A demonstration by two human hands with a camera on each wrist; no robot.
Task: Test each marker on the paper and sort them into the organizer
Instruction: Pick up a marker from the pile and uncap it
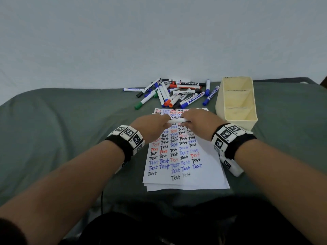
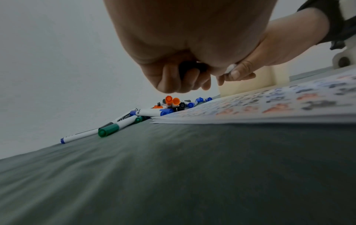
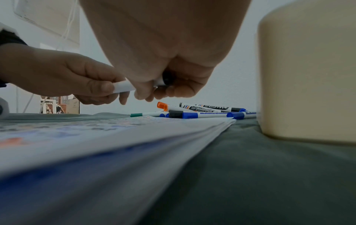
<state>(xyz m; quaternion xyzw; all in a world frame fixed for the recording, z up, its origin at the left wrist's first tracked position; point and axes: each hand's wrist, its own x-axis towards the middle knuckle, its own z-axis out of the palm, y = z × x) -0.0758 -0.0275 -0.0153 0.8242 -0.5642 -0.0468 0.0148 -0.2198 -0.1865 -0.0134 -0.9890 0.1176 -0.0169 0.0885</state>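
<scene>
1. You hold one marker [image 1: 177,119] level between both hands, just above the far part of the paper [image 1: 185,181]; its long axis runs left to right, across the sheet.
2. Your left hand [image 1: 152,127] curls round the marker's dark left end; whether that end is the cap, I cannot tell.
3. Your right hand [image 1: 200,121] pinches the white barrel at the other end.
4. Pulling apart along that axis likely uncaps it; your right hand is nearer the organizer [image 1: 236,119].
5. The organizer stands at the paper's right edge; its three compartments look empty.
6. The pile [image 1: 174,93] lies near the table's far edge, beyond the paper.
7. Nothing stands between the marker and the paper below.
</scene>
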